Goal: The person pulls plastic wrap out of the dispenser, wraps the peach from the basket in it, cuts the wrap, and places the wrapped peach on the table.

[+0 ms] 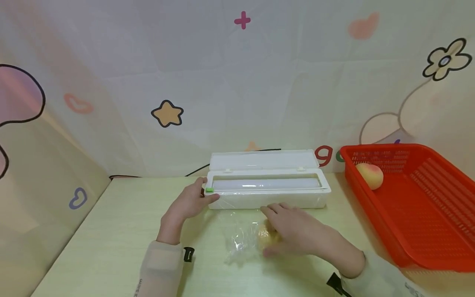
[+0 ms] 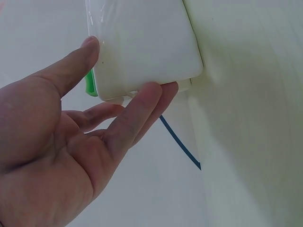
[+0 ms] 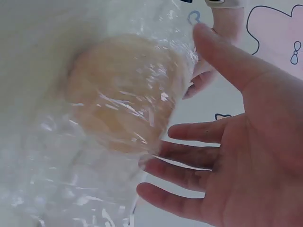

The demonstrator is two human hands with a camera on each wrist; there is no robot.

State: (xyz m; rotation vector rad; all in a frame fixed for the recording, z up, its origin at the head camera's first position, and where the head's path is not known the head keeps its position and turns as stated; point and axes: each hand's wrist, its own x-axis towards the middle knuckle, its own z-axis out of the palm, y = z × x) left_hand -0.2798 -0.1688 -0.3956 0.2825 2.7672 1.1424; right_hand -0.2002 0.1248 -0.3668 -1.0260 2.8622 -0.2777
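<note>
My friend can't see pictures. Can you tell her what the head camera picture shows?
A person's right hand rests on a yellowish round fruit under clear plastic wrap on a pale table. Their left hand touches the end of an open white wrap dispenser; a red basket holding a peach sits to the right.

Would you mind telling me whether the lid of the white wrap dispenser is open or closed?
Open. The lid of the white dispenser stands tilted up behind the box, leaving the long top slot uncovered; the left hand touches its end.

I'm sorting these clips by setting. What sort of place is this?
Probably a staged tabletop set, not a real kitchen: a cartoon-printed backdrop walls in a pale table holding only a cling-film dispenser and a red basket.
</note>
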